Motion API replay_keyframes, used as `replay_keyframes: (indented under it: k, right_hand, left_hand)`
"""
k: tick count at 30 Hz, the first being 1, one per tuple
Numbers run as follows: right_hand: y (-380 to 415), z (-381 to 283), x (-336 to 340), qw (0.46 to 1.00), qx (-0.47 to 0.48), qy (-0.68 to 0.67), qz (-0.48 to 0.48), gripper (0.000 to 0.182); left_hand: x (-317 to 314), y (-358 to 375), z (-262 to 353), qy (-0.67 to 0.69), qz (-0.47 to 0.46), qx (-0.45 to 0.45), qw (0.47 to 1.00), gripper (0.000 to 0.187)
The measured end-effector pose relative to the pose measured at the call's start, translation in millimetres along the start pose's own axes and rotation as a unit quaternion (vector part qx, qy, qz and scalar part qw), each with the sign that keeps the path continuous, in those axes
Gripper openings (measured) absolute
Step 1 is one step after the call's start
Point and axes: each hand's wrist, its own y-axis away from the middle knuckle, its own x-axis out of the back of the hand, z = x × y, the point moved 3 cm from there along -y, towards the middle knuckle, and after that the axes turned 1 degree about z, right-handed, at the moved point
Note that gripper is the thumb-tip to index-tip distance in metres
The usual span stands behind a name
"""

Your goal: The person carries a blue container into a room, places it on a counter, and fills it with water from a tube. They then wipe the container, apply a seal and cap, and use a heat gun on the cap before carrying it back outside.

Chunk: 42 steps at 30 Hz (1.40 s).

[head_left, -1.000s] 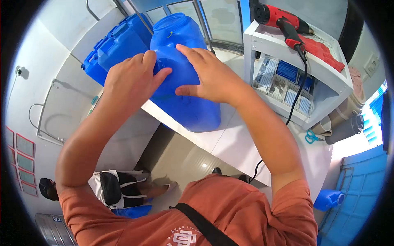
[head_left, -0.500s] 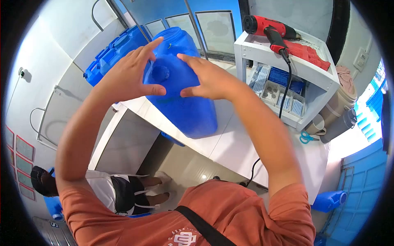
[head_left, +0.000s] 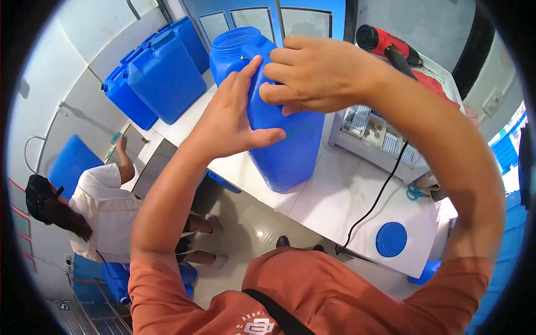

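Observation:
A tall blue plastic container stands on the white table, its wide threaded mouth uncovered at the far end. My left hand lies along its left side with fingers stretched and thumb spread apart. On the upper part of the container, my right hand has its fingers curled in. Those fingers cover the area beneath them, so whatever they grip is hidden. A flat round blue lid rests on the table to the right.
Several blue jerrycans stand at the table's back left. A red heat gun tops a white shelf unit, its black cord crossing the table near blue scissors. Another person is at the left.
My right hand has moved up and its spread fingers have curled against the container. My left hand has settled along the side. The view has shifted, and the other person now reaches toward the table.

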Motion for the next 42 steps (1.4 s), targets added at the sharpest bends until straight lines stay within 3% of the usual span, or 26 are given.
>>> replay_keyframes:
  k: [2,6,9,10,12,14,16,17,19,20,22,23,24,27,28,29,30,32,33,34,37,38,40,42]
  right_hand:
    - [-10.0,5.0,-3.6,0.995,0.095,-0.031,-0.029,0.020]
    - [-13.6,-11.0,-21.3,0.995,0.035,-0.079,0.044,0.022]
    - [-8.8,-38.4,-24.1,0.949,-0.290,-0.013,0.127,0.029]
    - [-13.2,-50.3,-24.7,0.948,-0.292,-0.014,0.124,0.029]
    - [-7.7,-56.8,-26.0,0.810,-0.572,-0.042,0.123,0.034]
    - [-8.9,-58.0,-23.1,0.790,-0.601,-0.014,0.122,0.038]
    - [-10.0,-56.4,-16.9,0.830,-0.553,-0.068,0.030,0.037]
    - [-2.2,-47.2,-13.5,0.828,-0.557,-0.061,0.032,0.037]
    - [1.1,-27.9,-7.4,0.970,-0.231,-0.025,0.074,0.034]
    - [2.4,-11.9,-4.7,0.970,-0.229,-0.022,0.072,0.034]
    - [0.9,-2.0,-4.3,0.999,0.030,-0.012,0.002,0.036]
    - [-3.9,1.0,-8.9,0.996,0.088,-0.022,0.017,0.031]
    - [-3.2,-0.9,-11.1,0.996,0.083,-0.023,0.014,0.031]
    - [-5.5,-18.4,-22.1,0.997,-0.001,-0.058,0.045,0.025]
    - [-5.4,-29.1,-27.1,0.980,-0.190,-0.018,0.061,0.023]
    - [-2.1,-37.0,-27.4,0.925,-0.372,0.024,0.074,0.022]
    - [-8.1,-47.1,-24.6,0.924,-0.375,0.023,0.069,0.022]
    - [-7.5,-52.2,-19.2,0.786,-0.617,0.027,0.015,0.030]
    - [-9.2,-52.0,-21.8,0.770,-0.638,0.008,0.013,0.037]
    - [-7.7,-48.0,-18.4,0.770,-0.638,0.012,0.015,0.037]
    - [-0.6,-37.3,-12.2,0.901,-0.432,-0.043,-0.002,0.033]
    - [9.1,-25.4,-10.5,0.901,-0.432,-0.041,-0.002,0.033]
    - [12.6,-11.8,-7.5,0.994,-0.099,-0.027,0.040,0.026]
    - [13.9,-6.1,-14.2,0.996,-0.053,-0.054,0.055,0.021]
  left_hand:
    - [-0.6,0.9,-1.9,0.014,0.000,0.000,1.000,0.113]
    - [-0.7,10.5,-5.8,0.004,0.042,0.014,0.999,0.110]
    - [-8.0,14.4,-0.5,-0.025,0.067,0.031,0.997,0.106]
    - [-11.6,11.6,5.6,-0.054,0.089,0.040,0.994,0.104]
    - [-15.2,14.6,23.9,-0.076,0.107,0.064,0.989,0.102]
    - [-12.7,19.9,31.4,-0.103,0.089,0.113,0.984,0.106]
    - [-8.4,24.1,22.6,-0.099,0.070,0.101,0.987,0.111]
    - [-5.2,24.0,18.0,-0.081,0.055,0.062,0.993,0.114]
    - [0.1,21.3,13.5,-0.062,0.046,0.023,0.997,0.116]
    - [0.6,19.1,12.1,-0.059,0.028,0.024,0.998,0.118]
    - [-3.4,17.9,11.4,-0.051,0.006,0.022,0.998,0.120]
    - [-5.1,17.5,11.4,-0.045,0.032,0.016,0.998,0.118]
    - [-6.7,18.3,11.8,-0.039,0.057,0.010,0.998,0.115]
    - [-8.8,21.6,11.9,-0.060,0.052,0.031,0.996,0.113]
    - [-11.9,20.6,12.1,-0.057,0.049,0.034,0.997,0.113]
    - [-15.4,17.6,14.4,-0.067,0.069,0.031,0.995,0.112]
    - [-18.0,15.6,17.7,-0.076,0.088,0.026,0.993,0.112]
    - [-19.8,19.1,28.7,-0.090,0.085,0.027,0.992,0.113]
    - [-18.0,20.3,32.2,-0.112,0.092,0.034,0.989,0.114]
    - [-16.3,21.9,32.8,-0.112,0.095,0.031,0.989,0.114]
    - [-12.6,22.6,27.0,-0.118,0.107,0.014,0.987,0.116]
    - [-12.5,22.0,25.1,-0.109,0.104,0.009,0.989,0.115]
    - [-12.8,21.0,26.3,-0.100,0.100,0.005,0.990,0.115]
    - [-14.5,17.8,30.5,-0.093,0.096,0.008,0.991,0.115]
